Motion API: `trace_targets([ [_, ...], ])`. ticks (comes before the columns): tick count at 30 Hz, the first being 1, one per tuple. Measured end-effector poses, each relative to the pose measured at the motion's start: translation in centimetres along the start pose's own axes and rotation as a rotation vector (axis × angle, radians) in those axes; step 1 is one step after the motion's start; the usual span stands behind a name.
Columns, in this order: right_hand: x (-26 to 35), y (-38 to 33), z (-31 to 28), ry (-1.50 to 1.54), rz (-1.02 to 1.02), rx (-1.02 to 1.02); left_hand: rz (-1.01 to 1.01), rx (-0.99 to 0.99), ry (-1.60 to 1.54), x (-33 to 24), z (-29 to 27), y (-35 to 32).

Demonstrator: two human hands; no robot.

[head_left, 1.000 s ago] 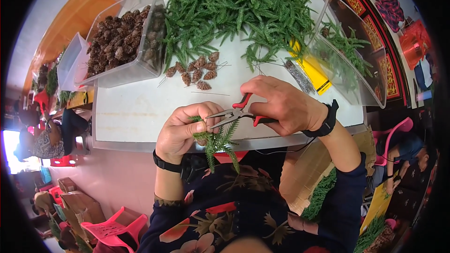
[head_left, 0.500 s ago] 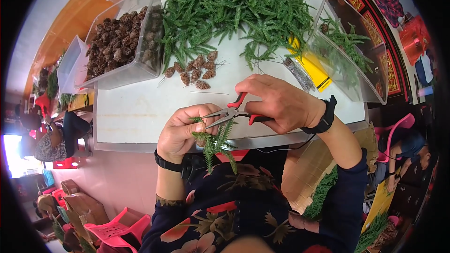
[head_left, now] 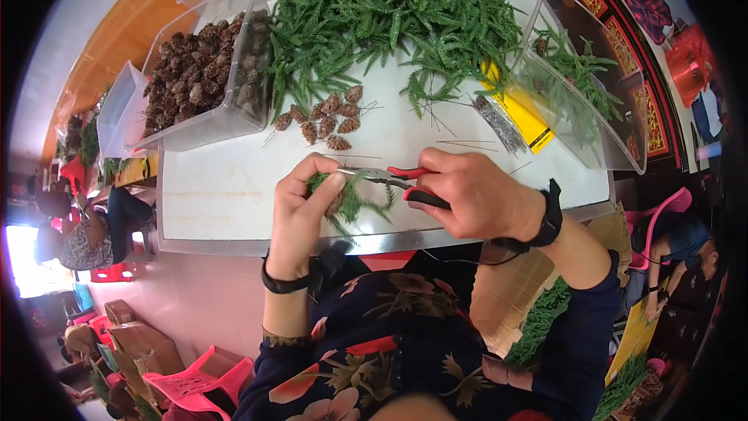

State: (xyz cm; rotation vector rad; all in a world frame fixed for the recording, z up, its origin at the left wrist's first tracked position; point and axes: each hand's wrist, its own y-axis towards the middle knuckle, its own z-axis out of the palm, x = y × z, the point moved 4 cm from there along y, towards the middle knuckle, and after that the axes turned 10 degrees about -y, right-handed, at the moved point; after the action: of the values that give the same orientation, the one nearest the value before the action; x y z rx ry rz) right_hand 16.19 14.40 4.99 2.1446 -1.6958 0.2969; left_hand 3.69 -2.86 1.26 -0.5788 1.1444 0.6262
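Note:
My left hand [head_left: 305, 201] pinches a green artificial pine sprig [head_left: 352, 206] above the table's near edge, with a brown pine cone partly hidden behind the fingers. Wrapped round red-and-black handles, my right hand [head_left: 475, 191] grips long-nose pliers [head_left: 379, 175]. The pliers' jaws are closed and their tips reach my left thumb and forefinger at the top of the sprig. What the tips bite on is too small to make out. Several loose pine cones [head_left: 327, 122] with wire stems lie on the white table [head_left: 226, 187] beyond my left hand.
A clear bin full of pine cones [head_left: 195, 70] stands at the left. Green sprigs [head_left: 389, 15] are heaped at the back. On the right are a bundle of wires [head_left: 499, 125], a yellow packet [head_left: 526, 117] and a clear bin [head_left: 623, 136] with sprigs. Other people sit at both sides.
The pliers' jaws have gone from open to closed, and the right hand has moved down and its grip tightened. The left hand has shifted slightly up, turning the sprig.

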Motion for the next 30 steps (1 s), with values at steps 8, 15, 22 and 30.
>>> trace_targets([
  [8, 0.3, -0.2, 0.8, 0.037, 0.162, 0.011, 0.266, -0.178, 0.347, -0.2, 0.0, -0.5],
  [15, -1.2, 0.2, -0.2, -0.076, -0.034, -0.088, -0.028, -0.029, -0.298, 0.6, -0.9, -0.3],
  [22, -0.5, 0.8, -0.9, -0.095, -0.186, -0.084, -0.220, 0.183, -0.655, 1.6, 0.0, -0.5],
  [30, -0.2, 0.7, -0.5, -0.048, -0.202, -0.059, -0.232, 0.419, -0.700, 1.8, 0.2, -0.5],
])
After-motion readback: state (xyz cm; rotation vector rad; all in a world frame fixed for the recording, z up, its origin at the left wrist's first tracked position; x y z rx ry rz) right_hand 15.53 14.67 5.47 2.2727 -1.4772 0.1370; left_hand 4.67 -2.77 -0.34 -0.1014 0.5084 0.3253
